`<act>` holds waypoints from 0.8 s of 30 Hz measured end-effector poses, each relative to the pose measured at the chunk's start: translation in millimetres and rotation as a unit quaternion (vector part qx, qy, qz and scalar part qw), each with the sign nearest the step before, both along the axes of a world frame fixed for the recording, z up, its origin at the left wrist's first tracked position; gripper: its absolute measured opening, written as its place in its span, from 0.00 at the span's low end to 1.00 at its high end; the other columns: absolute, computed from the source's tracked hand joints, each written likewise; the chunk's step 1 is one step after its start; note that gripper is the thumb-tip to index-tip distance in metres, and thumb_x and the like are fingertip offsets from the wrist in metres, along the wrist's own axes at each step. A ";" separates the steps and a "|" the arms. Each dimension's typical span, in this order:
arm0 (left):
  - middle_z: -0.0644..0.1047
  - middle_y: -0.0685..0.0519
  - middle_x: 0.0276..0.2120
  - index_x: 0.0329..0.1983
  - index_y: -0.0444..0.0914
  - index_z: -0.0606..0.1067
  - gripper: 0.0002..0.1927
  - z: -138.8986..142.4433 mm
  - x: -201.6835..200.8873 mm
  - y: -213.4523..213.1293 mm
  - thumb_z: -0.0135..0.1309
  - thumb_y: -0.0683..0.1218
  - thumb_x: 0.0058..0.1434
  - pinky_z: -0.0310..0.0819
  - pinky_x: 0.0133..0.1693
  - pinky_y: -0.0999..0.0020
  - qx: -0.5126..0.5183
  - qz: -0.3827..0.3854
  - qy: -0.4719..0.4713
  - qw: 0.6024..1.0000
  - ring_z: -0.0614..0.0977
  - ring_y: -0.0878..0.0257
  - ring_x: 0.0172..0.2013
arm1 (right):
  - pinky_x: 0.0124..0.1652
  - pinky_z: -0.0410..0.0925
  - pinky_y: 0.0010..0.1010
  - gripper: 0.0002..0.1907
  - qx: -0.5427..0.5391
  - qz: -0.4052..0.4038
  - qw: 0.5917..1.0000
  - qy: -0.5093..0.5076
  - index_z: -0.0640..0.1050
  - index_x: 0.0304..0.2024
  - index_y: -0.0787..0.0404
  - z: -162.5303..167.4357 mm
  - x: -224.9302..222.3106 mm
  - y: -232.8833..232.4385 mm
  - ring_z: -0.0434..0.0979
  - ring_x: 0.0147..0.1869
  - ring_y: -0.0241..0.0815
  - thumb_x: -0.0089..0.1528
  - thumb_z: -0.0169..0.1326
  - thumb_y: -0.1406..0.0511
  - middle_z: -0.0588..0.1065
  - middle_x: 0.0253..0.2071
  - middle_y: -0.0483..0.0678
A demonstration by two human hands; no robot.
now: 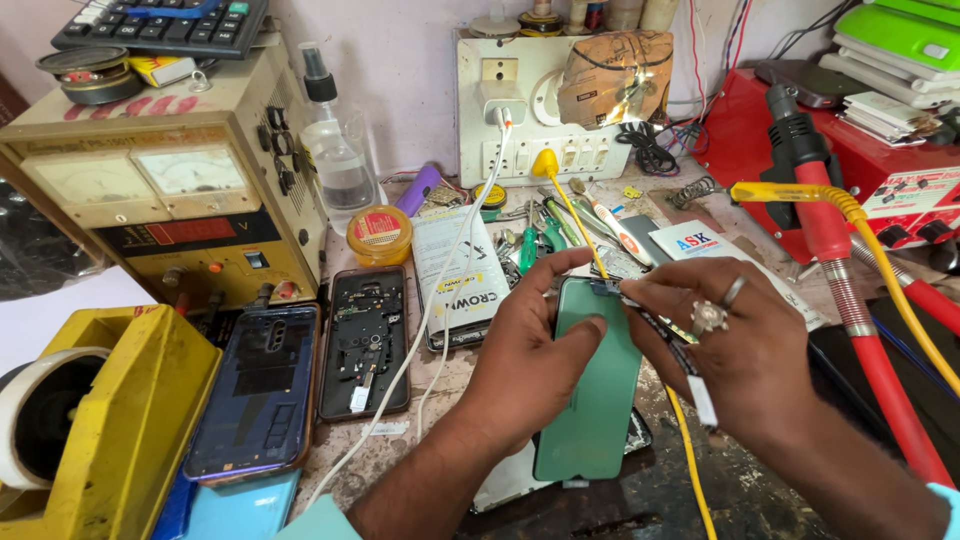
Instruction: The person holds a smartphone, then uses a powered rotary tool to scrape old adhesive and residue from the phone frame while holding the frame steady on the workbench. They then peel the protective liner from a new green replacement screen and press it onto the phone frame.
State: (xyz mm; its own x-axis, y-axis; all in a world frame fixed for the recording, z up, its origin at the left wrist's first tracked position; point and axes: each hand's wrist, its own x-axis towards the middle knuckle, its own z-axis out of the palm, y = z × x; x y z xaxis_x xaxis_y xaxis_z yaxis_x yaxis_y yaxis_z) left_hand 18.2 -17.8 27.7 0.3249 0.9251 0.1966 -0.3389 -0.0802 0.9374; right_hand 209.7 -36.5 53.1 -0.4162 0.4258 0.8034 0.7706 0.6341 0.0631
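The left hand (525, 345) wraps around a green phone panel (590, 390), thumb laid flat across its face and the other fingers (560, 268) curled over its upper left edge, so the panel is held upright-tilted above the worktop (770, 480), at the centre of the view. The right hand (735, 340), wearing two rings, closes its fingers (650, 295) together on a thin flex strip (672, 340) that runs from the panel's top edge down to a small white tab – a pinch at the panel's upper right corner. A yellow cable (690, 460) passes under both hands.

To the left lie two opened phones side by side: a bluish one (255, 390) and a dark one (363, 340) with its inner parts showing. Behind them sits a round yellow tin with a red label (379, 234), just beside a clear spray bottle (335, 150). A white rectangular package with yellow and black print (455, 275) lies flat near the tin, a white charging cord (430, 310) crossing it. A white card with blue and red lettering (695, 242) rests right of the tools, near the right hand. A beige power supply with two dials (160, 190) stands at the left, a calculator (160, 25) on top – and a yellow tape dispenser (100, 420) fills the lower left corner. A white socket board (520, 110) leans on the wall
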 end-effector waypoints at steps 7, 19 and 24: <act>0.79 0.50 0.41 0.62 0.34 0.67 0.21 -1.1 -1.2 -3.0 0.50 0.34 0.65 0.76 0.39 0.73 0.048 -0.022 -0.045 0.998 0.80 0.70 0.38 | 0.48 0.72 0.37 0.20 0.106 0.020 0.993 0.036 0.83 0.46 0.59 0.0 -15.2 -9.5 0.79 0.48 0.48 0.51 0.68 0.73 0.78 0.43 0.47; 0.80 0.51 0.35 0.57 0.35 0.65 0.18 1.8 -3.9 -8.7 0.50 0.34 0.65 0.77 0.32 0.73 0.010 -0.038 -0.042 0.998 0.80 0.70 0.31 | 0.43 0.69 0.38 0.14 0.174 0.021 0.984 -0.012 0.84 0.40 0.61 0.9 -18.2 -19.5 0.79 0.47 0.46 0.52 0.68 0.74 0.80 0.43 0.45; 0.81 0.50 0.35 0.59 0.35 0.66 0.19 6.5 -6.4 -12.9 0.51 0.34 0.64 0.77 0.33 0.72 0.013 -0.047 -0.031 0.998 0.81 0.69 0.32 | 0.43 0.69 0.38 0.14 0.154 0.034 0.987 -0.014 0.84 0.41 0.61 0.7 -15.7 -24.8 0.79 0.48 0.46 0.51 0.66 0.74 0.81 0.45 0.47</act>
